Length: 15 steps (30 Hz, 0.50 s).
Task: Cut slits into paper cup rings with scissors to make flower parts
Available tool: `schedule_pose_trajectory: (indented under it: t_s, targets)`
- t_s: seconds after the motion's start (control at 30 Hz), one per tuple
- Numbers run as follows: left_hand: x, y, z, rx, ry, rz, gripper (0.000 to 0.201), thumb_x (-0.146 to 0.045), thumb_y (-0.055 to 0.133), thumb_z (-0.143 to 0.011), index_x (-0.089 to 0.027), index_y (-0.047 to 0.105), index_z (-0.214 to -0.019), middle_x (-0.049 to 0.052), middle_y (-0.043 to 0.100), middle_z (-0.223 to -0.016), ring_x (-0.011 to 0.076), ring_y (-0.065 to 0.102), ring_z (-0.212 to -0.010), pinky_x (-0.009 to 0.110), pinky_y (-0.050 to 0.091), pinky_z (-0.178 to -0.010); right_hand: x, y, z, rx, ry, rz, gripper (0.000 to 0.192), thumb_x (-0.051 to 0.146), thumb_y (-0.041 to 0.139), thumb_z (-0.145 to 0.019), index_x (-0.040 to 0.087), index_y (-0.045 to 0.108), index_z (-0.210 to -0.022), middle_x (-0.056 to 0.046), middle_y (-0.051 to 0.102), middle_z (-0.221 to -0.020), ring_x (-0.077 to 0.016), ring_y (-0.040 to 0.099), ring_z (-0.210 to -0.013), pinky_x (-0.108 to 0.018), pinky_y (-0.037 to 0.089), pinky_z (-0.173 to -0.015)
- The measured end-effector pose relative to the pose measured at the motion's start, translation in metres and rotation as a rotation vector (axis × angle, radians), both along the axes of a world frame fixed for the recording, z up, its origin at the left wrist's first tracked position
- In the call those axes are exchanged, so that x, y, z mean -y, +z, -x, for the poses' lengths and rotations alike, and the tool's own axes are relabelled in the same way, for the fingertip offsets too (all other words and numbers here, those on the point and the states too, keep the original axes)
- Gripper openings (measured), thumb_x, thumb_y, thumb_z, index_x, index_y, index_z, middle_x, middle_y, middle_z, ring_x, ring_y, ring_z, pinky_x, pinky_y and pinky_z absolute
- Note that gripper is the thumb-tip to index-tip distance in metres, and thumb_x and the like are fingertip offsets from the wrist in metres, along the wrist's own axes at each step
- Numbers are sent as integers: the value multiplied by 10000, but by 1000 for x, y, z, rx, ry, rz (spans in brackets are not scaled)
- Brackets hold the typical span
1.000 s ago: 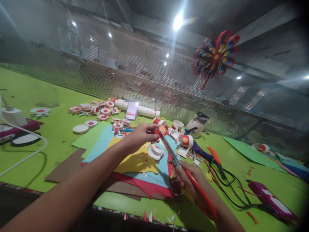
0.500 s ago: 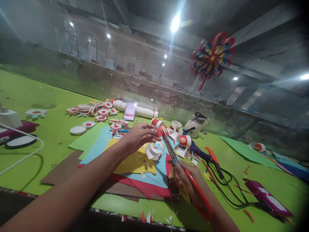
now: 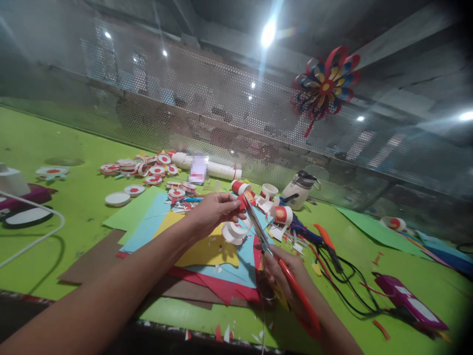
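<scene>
Paper of the red cup piece (image 3: 247,198), pinched in your left hand (image 3: 214,211) above the coloured sheets (image 3: 207,249) on the bench (image 3: 74,197), is judged light, thin and easily creased. Pinch it close beside the blades. Your right hand (image 3: 286,276) is clenched on the scissors (image 3: 275,264), blades meeting the piece.

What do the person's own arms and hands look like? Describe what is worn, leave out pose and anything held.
Both arms are bare along all that shows: no sleeves, gloves or wristbands in view. The left hand comes off a long bare forearm entering from the lower left. The right hand enters from the bottom edge on a shorter stretch of bare forearm. No watch or markings show; the picture is too soft to tell whether any fingers carry rings.
</scene>
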<state>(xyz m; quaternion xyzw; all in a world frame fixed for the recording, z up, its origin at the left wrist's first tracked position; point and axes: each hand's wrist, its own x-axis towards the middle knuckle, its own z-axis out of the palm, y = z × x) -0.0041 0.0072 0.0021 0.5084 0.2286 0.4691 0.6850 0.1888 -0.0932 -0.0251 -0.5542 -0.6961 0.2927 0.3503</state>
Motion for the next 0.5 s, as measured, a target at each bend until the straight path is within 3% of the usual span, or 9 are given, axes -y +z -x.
schedule_pose_trajectory:
  t_s: [0.23, 0.5]
  targets:
    - [4, 2, -3, 10, 60, -2, 112, -202, 637, -741, -113, 596, -686, 49, 616, -654, 101, 554, -591, 249, 371, -562, 2, 7, 7, 138, 0, -120, 448, 492, 414, -855, 133, 617, -1031, -23, 561, -663, -163, 497, -583, -260, 399, -537]
    - [5, 5, -4, -2, 53, 11, 123, -209, 647, -730, -112, 584, -687, 45, 617, -635, 92, 537, -550, 239, 358, -525, 3, 3, 9, 99, -30, -89, 478, 514, 418, -850, 131, 629, -1042, 18, 462, -555, -120, 416, -454, -220, 359, -415]
